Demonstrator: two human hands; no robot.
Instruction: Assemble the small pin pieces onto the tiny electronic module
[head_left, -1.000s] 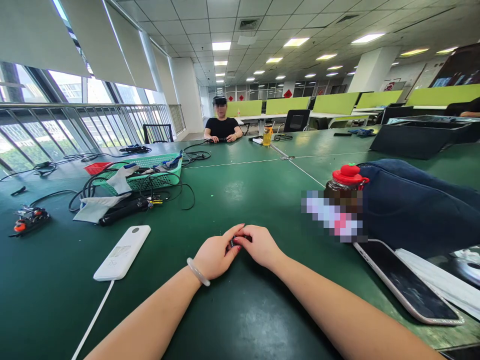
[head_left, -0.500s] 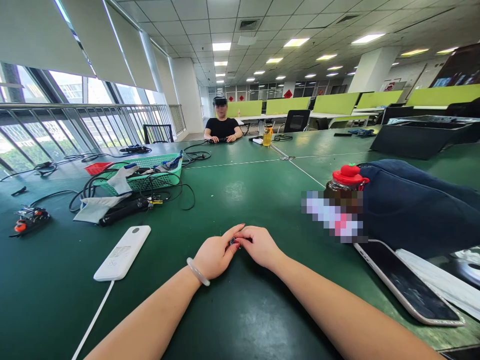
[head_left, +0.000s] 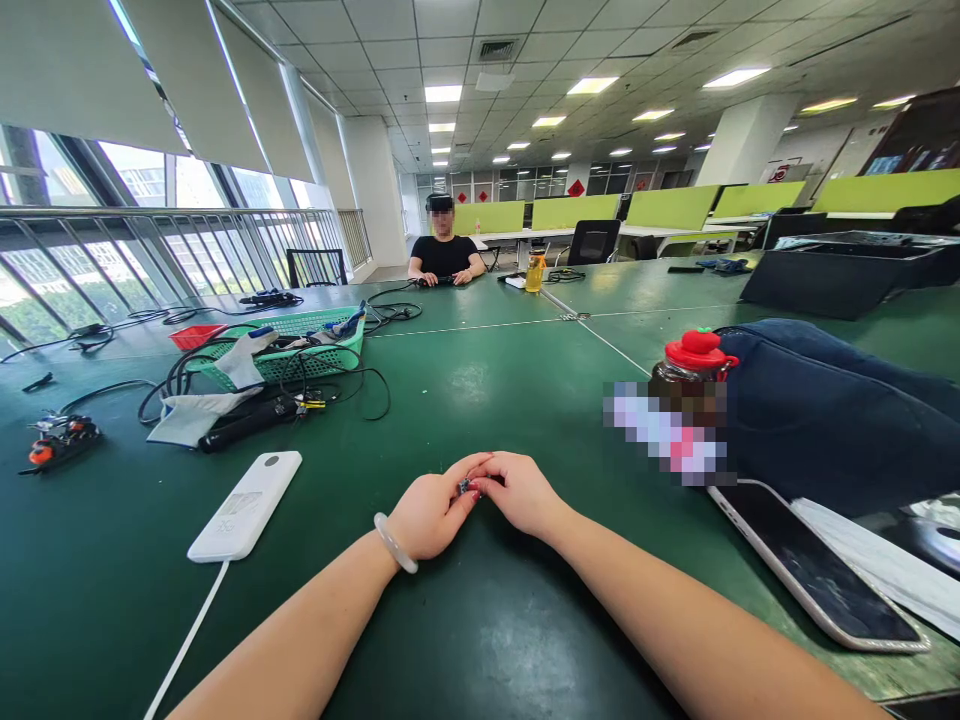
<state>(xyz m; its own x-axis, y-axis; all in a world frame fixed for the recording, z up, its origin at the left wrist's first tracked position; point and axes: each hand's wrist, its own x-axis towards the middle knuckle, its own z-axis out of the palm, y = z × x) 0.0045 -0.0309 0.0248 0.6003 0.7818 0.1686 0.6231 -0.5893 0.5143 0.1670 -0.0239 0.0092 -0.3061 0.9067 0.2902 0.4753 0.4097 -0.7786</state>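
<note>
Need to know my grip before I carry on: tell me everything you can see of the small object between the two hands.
The small object is mostly hidden by fingers; only a dark patch with paler, bluish-grey glints shows. It is held between the left hand and the right hand, over the green table. Its full shape, parts, material and whether it touches the tabletop can't be made out.

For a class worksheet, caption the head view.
Left hand and right hand hold a small object at a green table.

Nothing can be read: the label (head_left: 238, 510) on the white device (head_left: 268, 475) is too small.
</note>
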